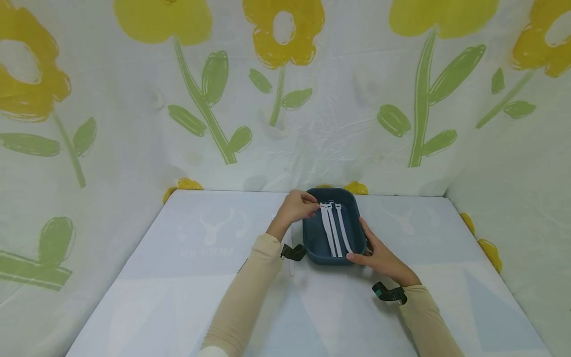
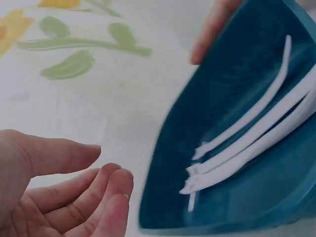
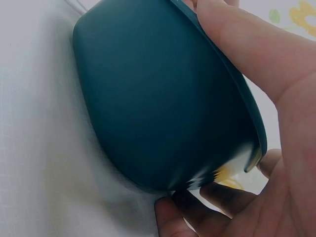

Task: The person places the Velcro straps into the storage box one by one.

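On the pale counter (image 1: 339, 317), I see the right hand (image 1: 383, 255) gripping the blue tray (image 1: 314, 243) by its near right side; white straps (image 1: 327, 225) lie inside. Beyond, the left hand (image 1: 296, 206), loosely bent, holds nothing beside the far-left rim. I'd brace the tray and handle straps singly, by their ends.

On the tabletop (image 1: 147, 297), under a pale deer-head sign (image 1: 211, 229), stands a faint word (image 1: 206, 252), which seems to be "MODERN". By the second deer head (image 1: 405, 219), the lettering is too faint for reading.
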The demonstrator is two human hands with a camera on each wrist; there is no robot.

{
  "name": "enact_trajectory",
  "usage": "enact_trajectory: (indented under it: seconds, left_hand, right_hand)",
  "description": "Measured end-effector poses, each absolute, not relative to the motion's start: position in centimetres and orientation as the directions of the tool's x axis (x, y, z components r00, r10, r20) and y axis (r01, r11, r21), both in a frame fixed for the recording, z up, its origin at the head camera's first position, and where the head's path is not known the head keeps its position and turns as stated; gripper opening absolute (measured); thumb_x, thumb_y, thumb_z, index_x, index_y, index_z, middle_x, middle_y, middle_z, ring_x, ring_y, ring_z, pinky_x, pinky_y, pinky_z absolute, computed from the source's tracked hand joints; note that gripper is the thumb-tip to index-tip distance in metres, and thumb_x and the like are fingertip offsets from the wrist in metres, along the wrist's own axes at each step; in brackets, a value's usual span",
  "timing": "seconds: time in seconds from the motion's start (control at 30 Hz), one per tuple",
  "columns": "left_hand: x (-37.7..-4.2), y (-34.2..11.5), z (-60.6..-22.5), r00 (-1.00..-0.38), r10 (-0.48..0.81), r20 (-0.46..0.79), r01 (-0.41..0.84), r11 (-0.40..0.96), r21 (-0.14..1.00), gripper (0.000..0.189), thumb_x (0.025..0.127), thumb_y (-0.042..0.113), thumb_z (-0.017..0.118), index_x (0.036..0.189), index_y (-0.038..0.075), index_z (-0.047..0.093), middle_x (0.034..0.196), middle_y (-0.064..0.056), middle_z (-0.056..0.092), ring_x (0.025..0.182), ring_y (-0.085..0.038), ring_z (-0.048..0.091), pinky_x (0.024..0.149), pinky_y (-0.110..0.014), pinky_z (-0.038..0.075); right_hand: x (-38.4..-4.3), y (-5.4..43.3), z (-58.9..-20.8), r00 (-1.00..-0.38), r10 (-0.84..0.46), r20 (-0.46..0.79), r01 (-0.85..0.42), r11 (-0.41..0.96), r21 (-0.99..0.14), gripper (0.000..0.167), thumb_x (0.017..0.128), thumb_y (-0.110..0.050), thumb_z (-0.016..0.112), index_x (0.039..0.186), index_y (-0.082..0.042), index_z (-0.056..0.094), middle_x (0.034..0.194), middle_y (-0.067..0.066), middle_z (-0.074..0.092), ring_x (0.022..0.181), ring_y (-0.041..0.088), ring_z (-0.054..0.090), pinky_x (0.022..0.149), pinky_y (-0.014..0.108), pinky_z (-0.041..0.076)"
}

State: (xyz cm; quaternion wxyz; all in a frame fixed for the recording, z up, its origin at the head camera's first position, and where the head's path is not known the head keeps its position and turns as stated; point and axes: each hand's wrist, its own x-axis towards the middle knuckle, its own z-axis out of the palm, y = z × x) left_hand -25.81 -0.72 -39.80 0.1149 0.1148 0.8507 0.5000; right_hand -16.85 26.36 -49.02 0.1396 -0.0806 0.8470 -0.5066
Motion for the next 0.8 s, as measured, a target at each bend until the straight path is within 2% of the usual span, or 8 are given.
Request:
enact_trajectory:
  seconds: [0.23,0.53,0.8]
  left_hand:
    - [-25.1,-3.2,-38.3,-0.962,0.270,-0.030,0.102,0.464,0.880,0.034,0.100,0.020,0.067,0.128,0.000,0.069,0.113,-0.017,0.077,0.096,-0.029,0.077,0.081,-0.035,0.063]
    - [-23.6,-6.5,-37.6,-0.981,0.185,0.053,0.131,0.444,0.886,0.031,0.098,0.018,0.069,0.122,-0.001,0.071,0.108,-0.018,0.077,0.088,-0.026,0.076,0.078,-0.032,0.062]
    - [-22.3,-8.6,-38.4,-0.988,0.137,0.076,0.131,0.456,0.880,0.032,0.099,0.020,0.068,0.123,-0.001,0.070,0.107,-0.018,0.077,0.089,-0.027,0.076,0.079,-0.032,0.063]
  right_hand:
    - [-16.8,26.3,-48.8,-0.948,-0.279,-0.154,-0.001,0.487,-0.873,0.115,0.092,-0.036,0.078,0.165,-0.034,-0.011,0.174,0.021,0.001,0.157,0.048,0.020,0.122,0.063,0.032]
    - [-16.6,26.3,-48.7,-0.948,-0.275,-0.158,0.004,0.488,-0.873,0.114,0.092,-0.037,0.077,0.165,-0.035,-0.011,0.175,0.019,0.000,0.158,0.048,0.019,0.122,0.064,0.031]
    - [-16.6,26.2,-48.6,-0.948,-0.278,-0.157,0.001,0.489,-0.872,0.114,0.093,-0.037,0.077,0.165,-0.037,-0.012,0.175,0.019,-0.001,0.157,0.048,0.020,0.122,0.064,0.031]
